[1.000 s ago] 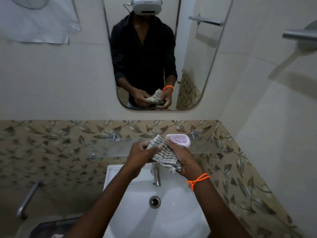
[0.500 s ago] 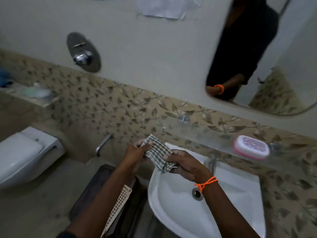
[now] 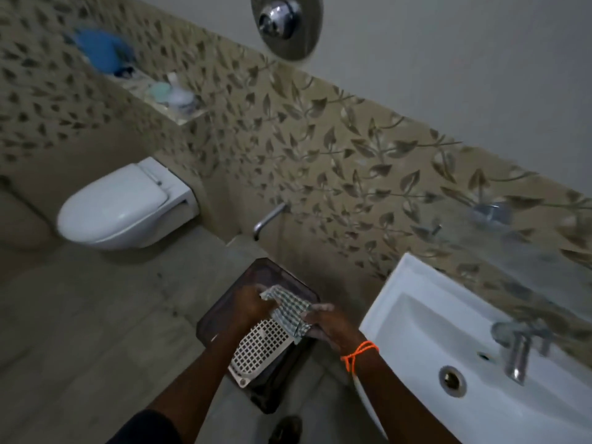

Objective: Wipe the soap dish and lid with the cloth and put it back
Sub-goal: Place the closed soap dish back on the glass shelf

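Note:
A checked cloth [image 3: 290,310] is stretched between my two hands, low in the middle of the head view. My left hand [image 3: 251,304] grips its left end and my right hand [image 3: 328,325], with an orange thread at the wrist, grips its right end. Both hands hover over a dark bin [image 3: 256,277] with a white lattice basket [image 3: 261,347] on it, left of the sink [image 3: 413,302]. The soap dish and its lid are out of view.
A white toilet [image 3: 125,206] hangs on the left wall. A ledge [image 3: 166,97] behind it holds small items and something blue. The glass shelf [image 3: 512,238] runs above the sink, whose tap [image 3: 515,357] is at the right. A wall spout [image 3: 267,219] sticks out above the bin.
The view has swung left and down, so the mirror and the pink soap dish on the shelf have left the frame. Both hands carried the cloth from over the sink to over the bin.

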